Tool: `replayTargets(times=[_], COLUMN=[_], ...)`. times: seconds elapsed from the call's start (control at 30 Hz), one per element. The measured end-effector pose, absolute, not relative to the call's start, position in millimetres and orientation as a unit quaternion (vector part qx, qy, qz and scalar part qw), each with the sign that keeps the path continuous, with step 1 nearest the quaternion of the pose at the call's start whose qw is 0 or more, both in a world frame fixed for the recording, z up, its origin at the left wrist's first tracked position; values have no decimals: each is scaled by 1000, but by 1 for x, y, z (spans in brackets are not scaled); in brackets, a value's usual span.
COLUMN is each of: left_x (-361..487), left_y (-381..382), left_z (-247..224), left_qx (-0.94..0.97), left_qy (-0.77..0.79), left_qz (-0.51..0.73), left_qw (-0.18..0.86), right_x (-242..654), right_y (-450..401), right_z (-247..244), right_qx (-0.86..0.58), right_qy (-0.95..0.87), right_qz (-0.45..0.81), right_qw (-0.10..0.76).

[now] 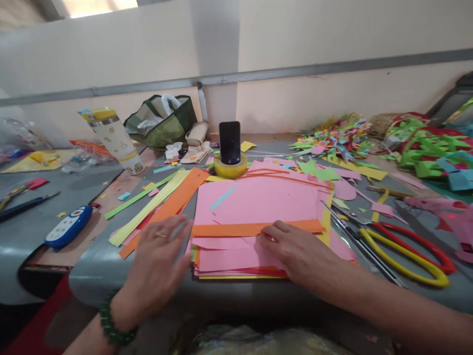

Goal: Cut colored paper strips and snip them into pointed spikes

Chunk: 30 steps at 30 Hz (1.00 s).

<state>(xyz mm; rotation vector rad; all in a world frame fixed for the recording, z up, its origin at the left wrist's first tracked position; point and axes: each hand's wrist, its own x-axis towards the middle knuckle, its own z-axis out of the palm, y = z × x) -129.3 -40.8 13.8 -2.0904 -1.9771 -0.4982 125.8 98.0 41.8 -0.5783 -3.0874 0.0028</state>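
An orange paper strip lies across a stack of pink paper sheets. My right hand has its fingers curled at the strip's lower edge, gripping it near the middle. My left hand, slightly blurred, is just left of the stack with its fingers apart and nothing in them. Beside that hand, yellow, red and orange paper strips lie in a slanting bundle. Red, orange and yellow sheet edges show beneath the pink ones. A thin blue strip rests on the pink paper.
Scissors with red and yellow handles lie at right, near a pink glue gun. A phone stands in a yellow tape roll behind the stack. Left are a tumbler and blue-white remote-like device. Paper scraps pile at back right.
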Motion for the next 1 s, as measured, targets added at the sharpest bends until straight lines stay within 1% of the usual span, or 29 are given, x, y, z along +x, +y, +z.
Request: replayTargets(times=[0.1,0.2,0.4,0.57,0.7,0.83,1.0], left_x=[-80,-48,-63,-69,-69,-65,-41], left_y=[-22,-14,-34,-41,-41,-34,-11], left_z=[9,-4,-20,-27,-22,-7,-14], left_qx=[-776,-758,-673,-650,-653,-667,-753], left_qy=[-615,-638,-721,-742,-740,-724,-634], left_qz=[-121,-118,-110,-89,-76,-62,-86], left_qw=[70,64,124,139,145,164,154], right_x=[122,121,124,126,127,118,111], right_y=[97,97,98,100,98,89,86], right_z=[43,43,46,43,40,38,32], right_qx=[-188,-192,-200,-192,-197,-228,-216], right_qy=[-982,-981,-979,-981,-980,-973,-975], right_qz=[-20,-8,25,27,21,-14,-7], right_qw=[16,17,4,9,17,17,48])
